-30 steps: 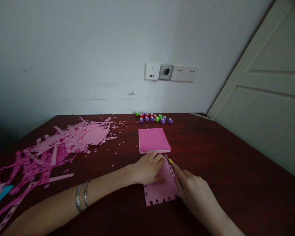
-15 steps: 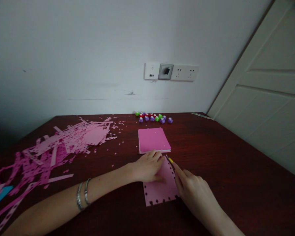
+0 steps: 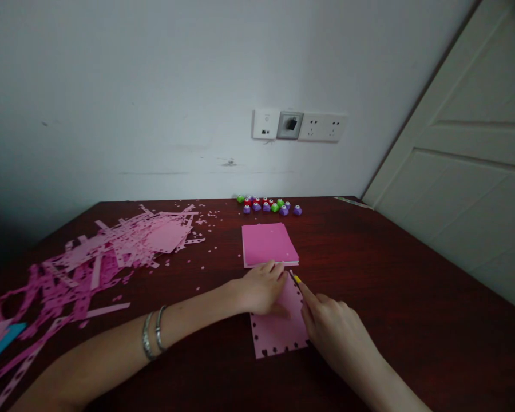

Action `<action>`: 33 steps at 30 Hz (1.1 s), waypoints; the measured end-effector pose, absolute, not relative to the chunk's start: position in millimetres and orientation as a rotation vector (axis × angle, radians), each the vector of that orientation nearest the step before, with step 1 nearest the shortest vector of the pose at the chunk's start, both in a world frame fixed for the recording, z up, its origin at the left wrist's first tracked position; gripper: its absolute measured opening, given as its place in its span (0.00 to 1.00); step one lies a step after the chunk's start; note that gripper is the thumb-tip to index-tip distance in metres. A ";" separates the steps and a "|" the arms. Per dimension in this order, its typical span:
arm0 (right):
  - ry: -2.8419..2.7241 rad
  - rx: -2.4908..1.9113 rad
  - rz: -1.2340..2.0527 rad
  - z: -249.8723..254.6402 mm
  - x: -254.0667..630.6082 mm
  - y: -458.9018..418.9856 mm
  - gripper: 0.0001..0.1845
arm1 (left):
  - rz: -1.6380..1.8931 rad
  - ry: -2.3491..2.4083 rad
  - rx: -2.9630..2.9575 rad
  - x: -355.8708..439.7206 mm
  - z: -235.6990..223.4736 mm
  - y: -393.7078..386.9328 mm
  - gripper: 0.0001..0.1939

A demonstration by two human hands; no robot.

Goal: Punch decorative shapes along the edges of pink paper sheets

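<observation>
A pink paper sheet [image 3: 280, 332] lies flat on the table, with small shaped holes punched along its left, near and right edges. My left hand [image 3: 264, 289] rests spread on its upper left part, fingers stretched out and pressing down. At the sheet's right edge, near the far corner, my right hand [image 3: 332, 323] is closed round a slim yellow tool [image 3: 297, 279]. Only a short yellow piece of it shows past my fingers; the rest is hidden by the hand. Just beyond my left fingertips sits a stack of pink square paper [image 3: 269, 243].
A heap of punched pink paper strips [image 3: 111, 246] spreads over the left side, with tiny paper cutouts [image 3: 208, 220] scattered beside it. Several small colourful punches [image 3: 266, 206] stand by the wall. A blue sheet [image 3: 4, 343] lies at far left, a thin strip [image 3: 352, 202] at back right.
My right hand has shifted slightly up and left along the sheet's right edge. My left forearm has moved a little to the right; its hand stays on the sheet.
</observation>
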State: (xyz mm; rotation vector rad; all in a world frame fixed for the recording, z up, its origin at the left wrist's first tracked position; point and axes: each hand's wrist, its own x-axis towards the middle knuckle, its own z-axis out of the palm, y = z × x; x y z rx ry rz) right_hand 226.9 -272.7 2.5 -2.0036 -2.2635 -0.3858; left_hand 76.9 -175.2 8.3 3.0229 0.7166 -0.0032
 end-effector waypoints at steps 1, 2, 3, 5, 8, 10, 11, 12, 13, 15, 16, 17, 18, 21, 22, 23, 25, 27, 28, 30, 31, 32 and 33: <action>-2.266 -2.009 -0.388 2.5 226.4 -272.6 0.23 | -0.024 0.720 3.030 78.0 10.1 -175.8 0.34; -2.264 -2.013 -0.394 2.3 226.1 -272.6 0.23 | -0.041 0.723 3.037 79.0 11.8 -176.3 0.34; -2.261 -2.016 -0.402 1.9 226.0 -272.7 0.23 | -0.054 0.725 3.045 80.0 13.3 -176.7 0.33; -2.255 -2.014 -0.421 0.5 226.0 -273.2 0.23 | -0.068 0.726 3.061 81.9 15.5 -177.5 0.31; -2.249 -2.003 -0.444 -1.4 226.2 -274.2 0.23 | -0.100 0.713 3.082 84.3 17.4 -178.1 0.29; -2.246 -1.998 -0.454 -1.8 225.8 -275.2 0.23 | -0.120 0.716 3.079 85.4 17.7 -177.9 0.29; -2.244 -1.996 -0.455 -1.7 225.5 -275.8 0.22 | -0.128 0.720 3.075 85.9 17.7 -177.7 0.29; -2.242 -1.996 -0.451 -1.3 225.2 -276.4 0.22 | -0.132 0.723 3.073 86.2 17.6 -177.5 0.29; -2.238 -1.999 -0.444 -0.8 224.9 -277.2 0.22 | -0.135 0.722 3.074 86.5 17.4 -177.2 0.29; -2.238 -2.005 -0.428 0.2 224.6 -278.9 0.22 | -0.141 0.712 3.087 86.7 17.4 -176.9 0.30; -2.242 -2.007 -0.421 0.4 224.6 -279.8 0.21 | -0.142 0.709 3.095 86.8 17.5 -176.9 0.30; -2.246 -2.008 -0.419 0.4 224.8 -280.7 0.21 | -0.144 0.708 3.101 86.8 17.8 -177.1 0.31; -2.250 -2.007 -0.421 0.1 225.1 -281.7 0.21 | -0.148 0.713 3.102 86.8 18.0 -177.3 0.31; -2.245 -2.007 -0.435 -2.1 226.2 -284.6 0.21 | -0.158 0.745 3.089 86.9 18.2 -178.2 0.32; -2.243 -2.005 -0.440 -2.9 226.5 -285.6 0.22 | -0.157 0.753 3.084 86.9 18.0 -178.4 0.32; -2.243 -2.002 -0.443 -3.7 226.7 -286.6 0.22 | -0.155 0.758 3.082 86.9 17.7 -178.6 0.33; -2.245 -1.990 -0.446 -4.8 227.0 -288.5 0.22 | -0.157 0.760 3.082 86.8 17.2 -178.9 0.33; -2.239 -1.977 -0.446 -5.5 227.3 -290.2 0.23 | -0.167 0.755 3.081 86.7 17.1 -179.1 0.33; -2.234 -1.971 -0.445 -5.8 227.5 -291.0 0.23 | -0.171 0.755 3.080 86.6 17.2 -179.1 0.33; -2.226 -1.963 -0.444 -6.7 228.0 -292.6 0.23 | -0.175 0.759 3.077 86.6 17.5 -179.1 0.34; -2.225 -1.960 -0.445 -7.2 228.2 -293.5 0.23 | -0.176 0.760 3.076 86.7 17.5 -179.0 0.34; -2.224 -1.957 -0.448 -7.7 228.4 -294.6 0.23 | -0.174 0.764 3.075 86.8 17.4 -178.9 0.34; -2.222 -1.953 -0.453 -8.2 228.6 -295.8 0.23 | -0.172 0.766 3.074 86.9 17.2 -178.7 0.34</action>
